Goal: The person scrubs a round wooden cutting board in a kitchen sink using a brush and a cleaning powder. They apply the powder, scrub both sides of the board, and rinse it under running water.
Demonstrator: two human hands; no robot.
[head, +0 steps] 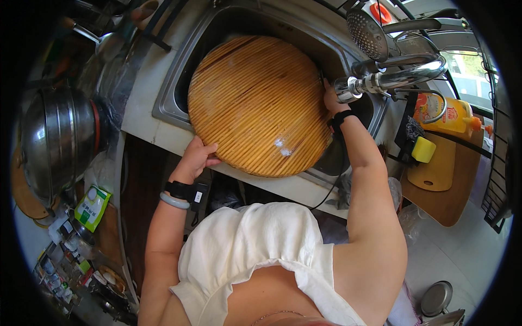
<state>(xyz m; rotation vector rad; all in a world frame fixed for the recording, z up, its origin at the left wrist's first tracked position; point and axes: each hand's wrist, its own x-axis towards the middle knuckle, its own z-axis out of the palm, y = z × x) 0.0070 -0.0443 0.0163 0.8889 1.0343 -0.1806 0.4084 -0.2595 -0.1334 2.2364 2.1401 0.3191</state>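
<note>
A large round ribbed wooden board (261, 106) lies over the stainless steel sink (169, 108), its lower edge reaching past the counter's front. Its surface looks wet, with two bright glints towards the lower right. My left hand (197, 157) grips the lower-left rim, thumb on top and fingers at the edge. At the opposite rim my right hand (335, 102) holds the board's right side, its fingers partly hidden. The chrome faucet (348, 89) hangs just over that hand and covers part of it.
On the right are a yellow squeeze bottle (444, 116), a yellow sponge (424, 149), a steel wool scrubber (414, 127) and a cutting board (432, 167). A perforated skimmer (367, 34) hangs above the faucet. A large lidded metal pot (57, 138) stands left, near a green-and-white packet (93, 208).
</note>
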